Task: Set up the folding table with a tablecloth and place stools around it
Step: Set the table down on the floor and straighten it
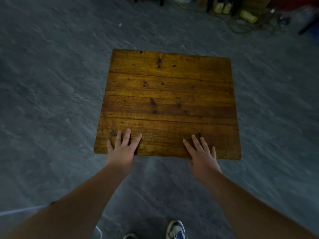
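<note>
A square folding table point(169, 94) with a bare top of yellow-brown wooden planks stands on the grey floor in front of me. My left hand point(122, 149) lies flat on its near edge towards the left corner, fingers straight and spread. My right hand point(202, 154) lies flat on the near edge towards the right corner, fingers straight too. Neither hand holds anything. The table's legs are hidden under the top. No tablecloth and no stool shows in this view.
Grey stone-look floor point(51, 100) surrounds the table on all sides. Along the far wall lie yellow containers point(248, 16), coiled rope or cable point(255, 26) and dark furniture legs. My shoes point(176, 230) are at the bottom edge.
</note>
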Demonstrator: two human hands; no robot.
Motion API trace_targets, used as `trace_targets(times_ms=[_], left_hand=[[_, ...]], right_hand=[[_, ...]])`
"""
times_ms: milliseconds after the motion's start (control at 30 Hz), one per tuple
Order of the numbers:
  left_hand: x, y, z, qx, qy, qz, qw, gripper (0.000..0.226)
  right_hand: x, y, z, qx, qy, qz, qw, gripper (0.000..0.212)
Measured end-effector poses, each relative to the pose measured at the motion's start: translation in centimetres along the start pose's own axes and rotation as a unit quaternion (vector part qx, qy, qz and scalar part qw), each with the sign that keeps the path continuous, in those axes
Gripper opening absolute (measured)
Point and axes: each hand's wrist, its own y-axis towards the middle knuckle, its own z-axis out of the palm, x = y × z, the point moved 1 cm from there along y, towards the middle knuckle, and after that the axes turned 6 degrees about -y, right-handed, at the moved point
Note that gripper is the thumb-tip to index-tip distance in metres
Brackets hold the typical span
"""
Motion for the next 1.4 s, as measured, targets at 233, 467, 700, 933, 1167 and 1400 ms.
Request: trace_targets(times_ms=[233,467,700,933,1167,1400], left_hand=[[-5.2,-0.2,-0.8,-0.002,-0.06,0.028,0.998,0.075],[-10.7,4.2,-2.2,-0.05,-0.086,0.02,0.995,0.067],[-15.2,9.2,-4.0,-0.014,-0.067,-0.026,0.997,0.08],[-15.4,11.9,-4.6,0.065,-0.066,-0.086,0.992,0.095],[-15.3,12.3,-4.4,0.087,-0.051,-0.105,0.989,0.091],[-15.1,12.2,-5.5,0.084,-0.073,-0.091,0.99,0.084]], right_hand=[[-2.7,-1.8,-2.4,-0.056,0.067,0.024,0.996,0.066],[-8.4,2.3,-4.8,-0.082,0.077,0.05,0.992,0.072],[-14.0,7.6,-7.1,-0.058,0.116,0.088,0.988,0.084],[-15.3,10.5,-8.1,-0.005,0.219,0.103,0.97,0.095],[-15.0,10.6,-7.8,-0.006,0.192,0.1,0.976,0.093],[-14.3,10.7,-8.2,0.009,0.13,0.116,0.985,0.09]])
